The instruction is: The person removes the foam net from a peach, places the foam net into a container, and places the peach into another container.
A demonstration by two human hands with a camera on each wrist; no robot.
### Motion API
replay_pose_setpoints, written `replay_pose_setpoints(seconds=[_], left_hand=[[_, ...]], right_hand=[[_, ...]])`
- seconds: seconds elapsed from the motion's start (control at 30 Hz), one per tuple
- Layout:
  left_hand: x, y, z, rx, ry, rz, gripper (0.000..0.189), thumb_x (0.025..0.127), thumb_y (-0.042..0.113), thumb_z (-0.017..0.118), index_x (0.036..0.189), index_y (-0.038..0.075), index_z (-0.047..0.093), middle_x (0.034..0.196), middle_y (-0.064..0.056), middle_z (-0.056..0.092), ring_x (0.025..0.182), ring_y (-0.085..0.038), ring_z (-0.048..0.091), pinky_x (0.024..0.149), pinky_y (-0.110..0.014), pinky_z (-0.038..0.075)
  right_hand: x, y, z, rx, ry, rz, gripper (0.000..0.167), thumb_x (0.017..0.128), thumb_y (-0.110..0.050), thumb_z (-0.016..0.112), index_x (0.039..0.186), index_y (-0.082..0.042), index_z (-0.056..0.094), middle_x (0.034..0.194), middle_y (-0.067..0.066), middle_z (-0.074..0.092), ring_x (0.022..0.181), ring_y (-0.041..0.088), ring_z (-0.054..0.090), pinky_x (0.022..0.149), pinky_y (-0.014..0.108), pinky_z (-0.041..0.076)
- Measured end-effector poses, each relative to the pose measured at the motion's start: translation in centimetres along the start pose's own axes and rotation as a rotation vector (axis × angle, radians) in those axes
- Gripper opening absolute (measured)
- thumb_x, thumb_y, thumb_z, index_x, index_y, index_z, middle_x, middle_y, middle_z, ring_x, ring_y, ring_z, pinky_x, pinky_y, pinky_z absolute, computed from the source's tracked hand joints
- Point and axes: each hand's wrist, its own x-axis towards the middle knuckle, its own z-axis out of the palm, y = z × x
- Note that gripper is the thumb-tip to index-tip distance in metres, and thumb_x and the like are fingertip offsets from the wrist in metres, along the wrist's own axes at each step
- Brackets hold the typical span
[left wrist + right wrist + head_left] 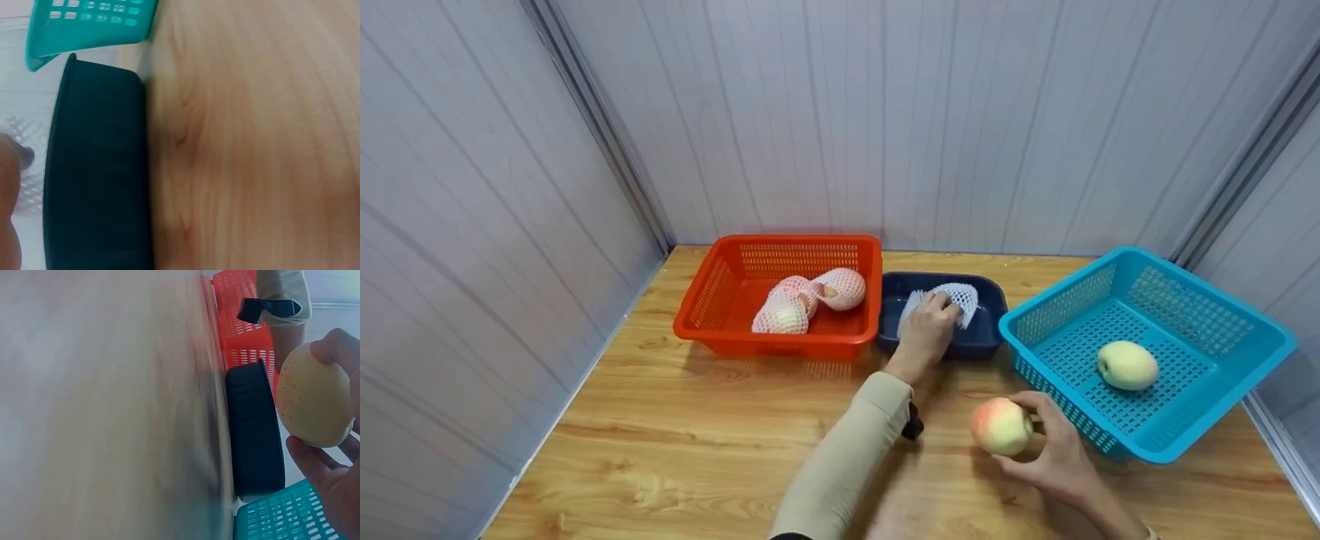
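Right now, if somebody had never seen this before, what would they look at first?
Probably the bright red basket on the left, with netted fruits inside, and the turquoise basket on the right, with one bare fruit. Nearer, the right hand holds a yellow-and-red fruit above the table, while the left hand is at white netting in the dark blue tub between the baskets.

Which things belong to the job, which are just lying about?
Likely part of the job:
held peach, in right hand
foam nets, at left hand
navy tub
red basket
netted peaches
blue basket
bare peach

Likely just around:
table
wall panels
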Motion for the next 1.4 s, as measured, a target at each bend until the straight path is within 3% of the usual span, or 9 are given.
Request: replay_pose_setpoints(seconds=[0.13, 0.2, 0.4, 0.53, 0.7, 0.8, 1.0, 1.2, 1.4], left_hand=[[-0.6, 0.6, 0.1, -0.022, -0.199, -0.09, 0.009, 0.085, 0.009, 0.068, 0.082, 0.015, 0.074, 0.082, -0.002, 0.06, 0.08, -0.019, 0.06, 0.069, -0.029, 0.052], [-0.6, 0.7, 0.1, -0.038, -0.264, -0.118, 0.008, 0.086, 0.012, 0.069, 0.082, 0.016, 0.075, 0.079, -0.002, 0.061, 0.076, -0.019, 0.061, 0.066, -0.03, 0.052], [0.2, 0.4, -0.3, -0.185, -0.372, -0.193, 0.005, 0.086, 0.021, 0.074, 0.084, 0.017, 0.076, 0.08, 0.003, 0.065, 0.076, -0.015, 0.063, 0.067, -0.027, 0.051], [0.3, 0.3, -0.5, -0.247, -0.468, -0.228, 0.02, 0.088, 0.037, 0.072, 0.092, 0.017, 0.076, 0.084, 0.005, 0.067, 0.079, -0.011, 0.062, 0.07, -0.024, 0.05], [0.1, 0.3, -0.5, -0.262, -0.588, -0.234, 0.046, 0.09, 0.059, 0.057, 0.103, 0.018, 0.074, 0.09, 0.004, 0.067, 0.08, -0.011, 0.06, 0.074, -0.027, 0.051], [-0.2, 0.4, -0.5, -0.265, -0.661, -0.227, 0.056, 0.092, 0.065, 0.045, 0.107, 0.019, 0.073, 0.092, 0.003, 0.064, 0.081, -0.013, 0.059, 0.077, -0.029, 0.05], [-0.5, 0.4, -0.3, -0.183, -0.722, -0.167, 0.063, 0.095, 0.067, 0.033, 0.108, 0.02, 0.073, 0.098, 0.001, 0.065, 0.086, -0.015, 0.06, 0.078, -0.032, 0.051], [-0.5, 0.6, -0.2, -0.095, -0.782, -0.174, 0.073, 0.094, 0.071, 0.024, 0.1, 0.02, 0.076, 0.102, -0.003, 0.065, 0.085, -0.019, 0.06, 0.076, -0.037, 0.052], [-0.9, 0.8, 0.2, -0.05, -0.855, -0.215, 0.085, 0.091, 0.075, 0.014, 0.109, 0.018, 0.075, 0.132, -0.009, 0.056, 0.108, -0.027, 0.058, 0.09, -0.043, 0.049]], right_hand=[[0.0, 0.0, 0.0, 0.003, -0.009, 0.02, 0.083, 0.05, -0.009, 0.096, 0.122, -0.012, 0.056, 0.118, -0.005, 0.054, 0.099, 0.012, 0.054, 0.075, 0.027, 0.052], [0.0, 0.0, 0.0, 0.002, -0.016, 0.033, 0.082, 0.05, -0.01, 0.096, 0.122, -0.012, 0.056, 0.117, -0.006, 0.054, 0.099, 0.011, 0.054, 0.075, 0.027, 0.052], [0.4, 0.3, -0.2, -0.002, -0.017, 0.046, 0.08, 0.052, -0.009, 0.095, 0.121, -0.01, 0.056, 0.118, -0.006, 0.054, 0.1, 0.011, 0.054, 0.076, 0.026, 0.052], [0.3, 0.6, -0.2, -0.004, -0.009, 0.013, 0.079, 0.052, -0.009, 0.095, 0.121, -0.008, 0.057, 0.117, -0.005, 0.055, 0.1, 0.012, 0.055, 0.077, 0.025, 0.052], [0.6, 0.7, -0.1, -0.015, -0.004, -0.006, 0.08, 0.051, -0.009, 0.095, 0.121, -0.004, 0.056, 0.117, -0.004, 0.055, 0.1, 0.013, 0.055, 0.078, 0.023, 0.05], [0.7, 0.8, -0.1, -0.019, -0.012, 0.007, 0.08, 0.052, -0.01, 0.095, 0.121, -0.003, 0.056, 0.118, -0.005, 0.055, 0.101, 0.012, 0.054, 0.078, 0.025, 0.051], [0.7, 0.9, 0.0, -0.007, -0.015, 0.004, 0.079, 0.052, -0.008, 0.095, 0.121, -0.003, 0.056, 0.117, -0.004, 0.055, 0.1, 0.013, 0.055, 0.076, 0.026, 0.053], [0.7, 0.9, 0.1, -0.003, -0.014, 0.003, 0.08, 0.052, -0.008, 0.095, 0.122, -0.004, 0.056, 0.118, -0.003, 0.055, 0.1, 0.012, 0.055, 0.076, 0.027, 0.053], [0.4, 0.9, 0.4, -0.006, -0.028, 0.036, 0.08, 0.052, -0.011, 0.096, 0.122, -0.007, 0.056, 0.118, -0.005, 0.054, 0.101, 0.012, 0.054, 0.078, 0.027, 0.052]])
